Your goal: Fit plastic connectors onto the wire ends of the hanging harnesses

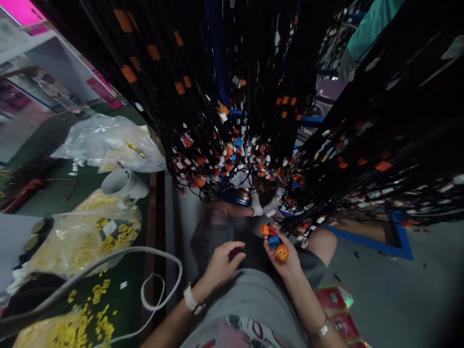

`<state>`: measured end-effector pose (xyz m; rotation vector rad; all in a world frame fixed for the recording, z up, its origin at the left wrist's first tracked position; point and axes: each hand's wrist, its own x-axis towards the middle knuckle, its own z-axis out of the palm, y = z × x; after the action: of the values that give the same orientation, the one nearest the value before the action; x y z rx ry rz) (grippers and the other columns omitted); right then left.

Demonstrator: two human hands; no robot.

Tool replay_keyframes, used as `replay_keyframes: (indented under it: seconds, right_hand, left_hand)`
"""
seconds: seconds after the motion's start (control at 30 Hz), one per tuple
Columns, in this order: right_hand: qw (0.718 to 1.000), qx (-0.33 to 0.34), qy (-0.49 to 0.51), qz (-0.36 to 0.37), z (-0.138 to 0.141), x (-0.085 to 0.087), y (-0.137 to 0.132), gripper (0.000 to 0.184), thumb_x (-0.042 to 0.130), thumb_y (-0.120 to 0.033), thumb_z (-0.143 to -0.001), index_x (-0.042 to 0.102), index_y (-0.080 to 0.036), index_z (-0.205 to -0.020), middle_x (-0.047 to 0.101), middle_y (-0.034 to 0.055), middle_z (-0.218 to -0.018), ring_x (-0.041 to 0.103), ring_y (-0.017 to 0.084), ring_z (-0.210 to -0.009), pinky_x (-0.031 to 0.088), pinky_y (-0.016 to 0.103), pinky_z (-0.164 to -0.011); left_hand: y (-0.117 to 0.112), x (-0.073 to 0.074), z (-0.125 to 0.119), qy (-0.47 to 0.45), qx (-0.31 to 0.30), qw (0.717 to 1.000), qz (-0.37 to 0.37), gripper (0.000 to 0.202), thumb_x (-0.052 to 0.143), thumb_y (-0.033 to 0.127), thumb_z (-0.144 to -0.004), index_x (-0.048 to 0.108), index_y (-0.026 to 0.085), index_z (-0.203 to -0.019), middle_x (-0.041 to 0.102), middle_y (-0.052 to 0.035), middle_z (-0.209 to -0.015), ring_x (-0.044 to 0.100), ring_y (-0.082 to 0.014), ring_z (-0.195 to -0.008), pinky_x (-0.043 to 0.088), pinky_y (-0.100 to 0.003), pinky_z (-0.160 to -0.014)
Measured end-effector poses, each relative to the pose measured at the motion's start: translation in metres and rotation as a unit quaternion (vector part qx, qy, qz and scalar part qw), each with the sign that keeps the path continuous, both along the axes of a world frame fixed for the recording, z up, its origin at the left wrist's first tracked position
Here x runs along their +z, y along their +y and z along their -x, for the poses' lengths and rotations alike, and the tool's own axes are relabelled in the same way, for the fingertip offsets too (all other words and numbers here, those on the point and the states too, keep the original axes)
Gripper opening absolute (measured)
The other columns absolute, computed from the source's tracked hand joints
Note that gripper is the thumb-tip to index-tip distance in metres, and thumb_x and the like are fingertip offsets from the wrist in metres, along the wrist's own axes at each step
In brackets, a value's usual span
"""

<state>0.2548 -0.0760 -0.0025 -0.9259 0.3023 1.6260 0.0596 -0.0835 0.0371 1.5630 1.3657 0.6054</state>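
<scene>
My right hand is wrapped round a few wire connectors over my lap. An orange connector with yellow inside its face lies near the palm, beside a blue connector. At the fingertips sits another orange connector with red bits next to it. My left hand is apart from them, fingers curved with a gap between thumb and fingertips and nothing seen in it. Bundles of black cable with white, orange and blue ends hang just in front of my knees.
On the green bench at left lie bags of small yellow parts, loose yellow pieces, a white mug and a grey hose. A blue frame edges the floor at right. Past the cables shows another person's green sleeve.
</scene>
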Motion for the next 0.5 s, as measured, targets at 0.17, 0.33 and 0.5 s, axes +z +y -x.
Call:
replay_keyframes:
  seconds: [0.17,0.33,0.5]
  right_hand:
    - [0.999,-0.04,0.013,0.028,-0.005,-0.003,0.001,0.024,0.07,-0.01,-0.064,0.065,-0.018,-0.086,0.071,0.0005,-0.082,0.067,0.014,-0.072,0.058,0.024,-0.063]
    - [0.997,-0.055,0.022,0.04,-0.007,-0.004,0.002,0.023,0.067,-0.009,-0.066,0.064,-0.019,-0.086,0.071,-0.0003,-0.081,0.067,0.015,-0.073,0.059,0.026,-0.065]
    - [0.997,-0.06,0.013,0.049,-0.013,-0.005,0.001,0.025,0.064,-0.006,-0.064,0.063,-0.018,-0.086,0.07,-0.0008,-0.08,0.066,0.015,-0.071,0.059,0.026,-0.062]
  left_hand:
    - [0.005,0.011,0.061,0.089,0.153,0.983,-0.048,0.028,0.054,0.036,-0.08,0.067,0.016,-0.095,0.072,-0.0082,-0.093,0.067,-0.0194,-0.084,0.053,-0.031,-0.076]
    - [0.002,0.016,0.109,0.179,0.2,0.957,-0.109,0.035,0.055,0.042,-0.078,0.066,0.016,-0.099,0.071,-0.0089,-0.097,0.066,-0.0211,-0.087,0.053,-0.033,-0.078]
    - [-0.005,0.011,0.15,0.269,0.286,0.912,-0.114,0.043,0.048,0.047,-0.081,0.063,0.013,-0.104,0.069,-0.013,-0.101,0.065,-0.0241,-0.087,0.051,-0.039,-0.082]
